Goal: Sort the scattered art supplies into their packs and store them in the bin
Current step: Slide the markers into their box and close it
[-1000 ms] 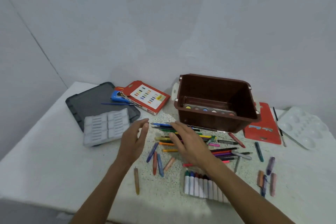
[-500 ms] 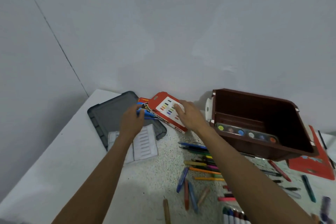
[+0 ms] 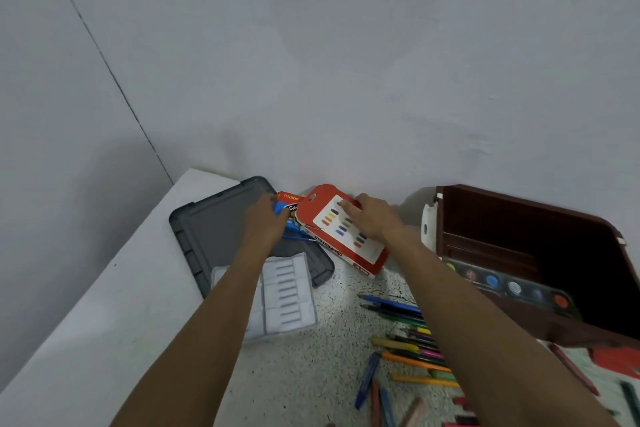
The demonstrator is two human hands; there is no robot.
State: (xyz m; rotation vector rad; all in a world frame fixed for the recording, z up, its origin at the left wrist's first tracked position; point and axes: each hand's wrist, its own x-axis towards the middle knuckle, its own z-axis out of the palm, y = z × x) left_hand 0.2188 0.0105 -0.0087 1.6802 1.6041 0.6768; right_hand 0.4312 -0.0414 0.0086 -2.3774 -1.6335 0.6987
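A red crayon pack (image 3: 349, 246) with a white colour chart lies tilted at the back of the table. My right hand (image 3: 374, 218) holds its far edge, fingers curled over the top face. Half under it sits a blue and red pack (image 3: 292, 207), gripped by my left hand (image 3: 266, 222) at its left end. To the right stands the brown bin (image 3: 519, 218), with a strip of paint pots (image 3: 512, 288) leaning inside it. Loose markers (image 3: 405, 340) and crayons (image 3: 367, 378) are scattered on the speckled table in front.
A dark grey lid (image 3: 214, 236) lies flat at the back left, with a white plastic insert tray (image 3: 287, 295) overlapping its near corner. A thin blue stick (image 3: 299, 238) lies under the packs. A red card (image 3: 616, 357) shows at the right edge. Walls close the back and left.
Both hands left the marker pile and reached back to the two packs. My right hand now lies further over the red pack, and my left has closed on the blue pack.
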